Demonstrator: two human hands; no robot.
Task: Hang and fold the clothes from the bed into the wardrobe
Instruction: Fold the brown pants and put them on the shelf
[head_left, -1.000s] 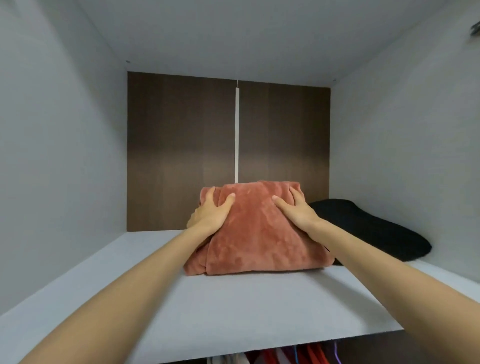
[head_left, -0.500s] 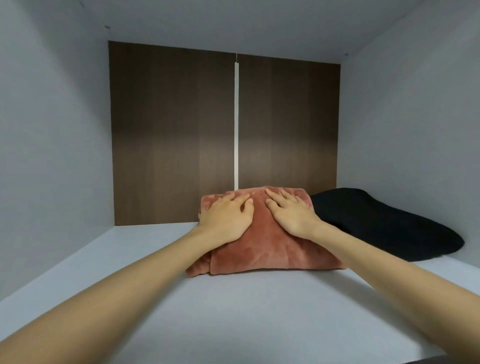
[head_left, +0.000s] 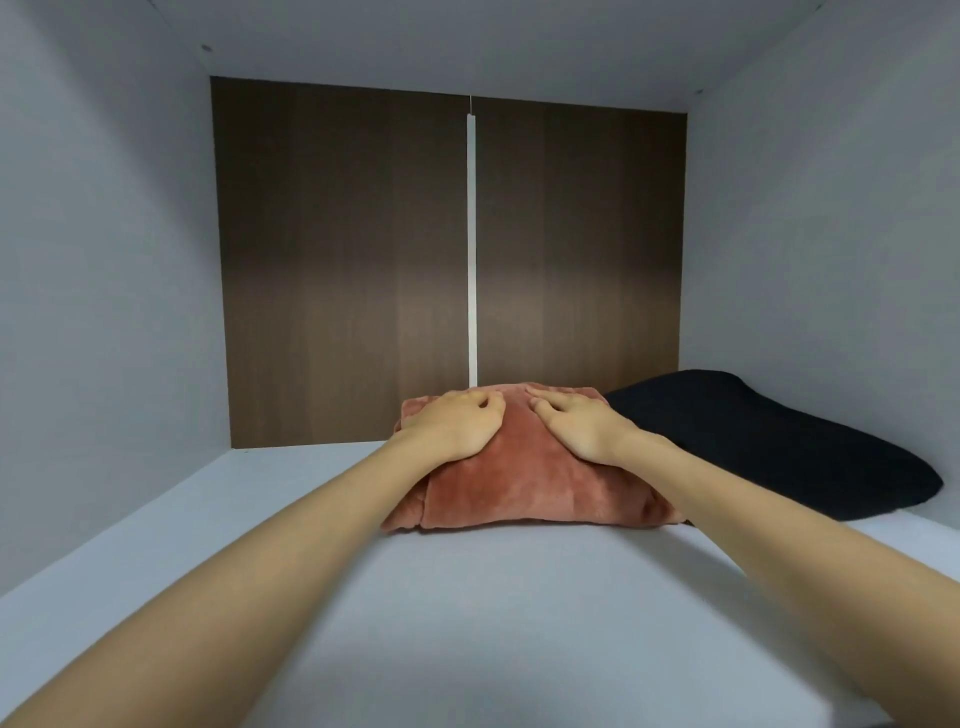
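- Here, the folded rust-pink plush garment (head_left: 519, 483) lies on the white wardrobe shelf (head_left: 467, 623), toward 12 o'clock from the person, close to the back panel (head_left: 337, 260).
- The left hand (head_left: 457, 428) lies palm down on the bundle's top at its 11 o'clock side, pressing rather than grasping, fingertips slightly bent at the far edge.
- The right hand (head_left: 576, 426) rests flat at the 1 o'clock side, fingers nearly straight, gripping nothing.
- A black folded cloth (head_left: 779, 447) lies at the bundle's 3 o'clock, touching it.
- A white vertical strip (head_left: 472, 234) splits the dark brown panel at 12 o'clock.
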